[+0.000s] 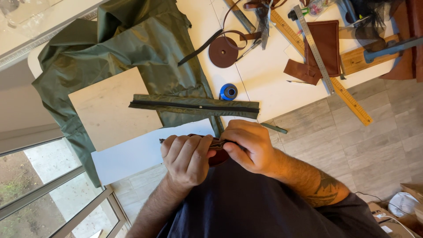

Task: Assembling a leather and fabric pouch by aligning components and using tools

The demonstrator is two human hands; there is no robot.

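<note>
Both hands are closed on a narrow dark strip (216,144) close to my chest: my left hand (187,158) wraps its left stretch, my right hand (246,145) pinches the other end, a reddish-brown piece just under them. Beyond lies a white sheet (132,154), then a green zipper panel (194,105) across a pale board (110,110) and olive fabric (132,39). Farther off sit blue tape (228,91), a brown strap coil (223,52), rulers (315,48) and brown leather (328,42).
</note>
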